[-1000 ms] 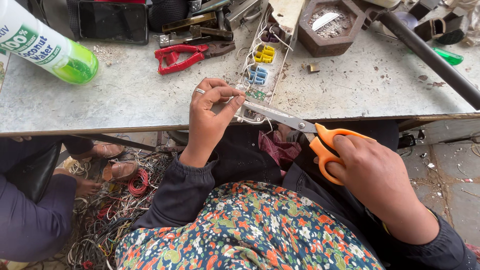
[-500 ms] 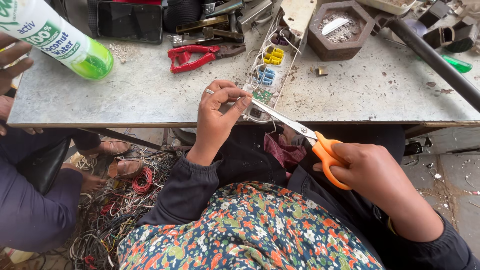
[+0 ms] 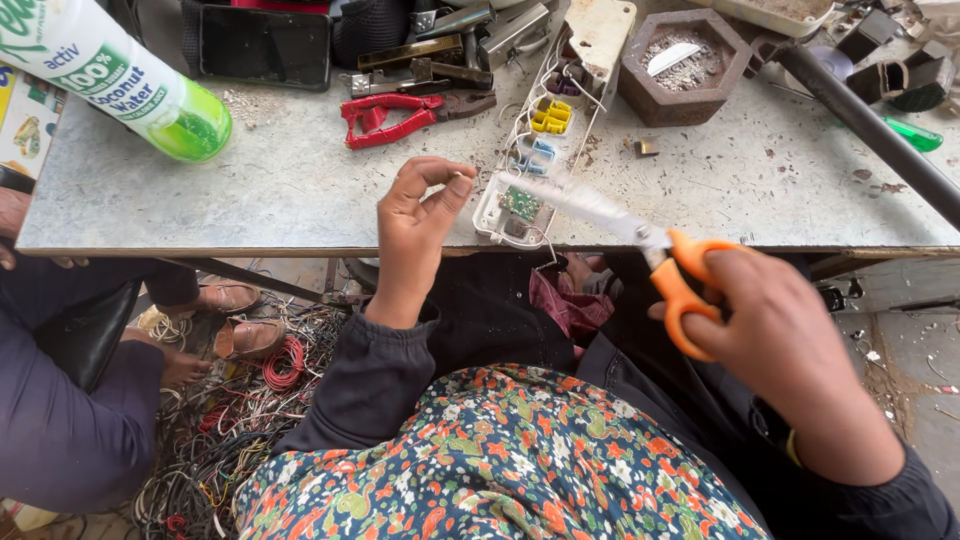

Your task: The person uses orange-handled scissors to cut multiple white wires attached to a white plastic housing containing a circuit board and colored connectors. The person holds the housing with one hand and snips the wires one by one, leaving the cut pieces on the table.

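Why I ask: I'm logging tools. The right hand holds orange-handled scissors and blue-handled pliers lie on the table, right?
One thing is wrong: the pliers have red handles, not blue, as the head view shows. The right hand does hold orange-handled scissors, and the pliers lie on the table.

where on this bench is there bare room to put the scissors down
Bare grey top lies between the green bottle, the red pliers and the left hand. Another patch lies right of the open white strip, below the hexagonal dish, toward the black pipe. The far edge is crowded with tools. The right hand holds the scissors.
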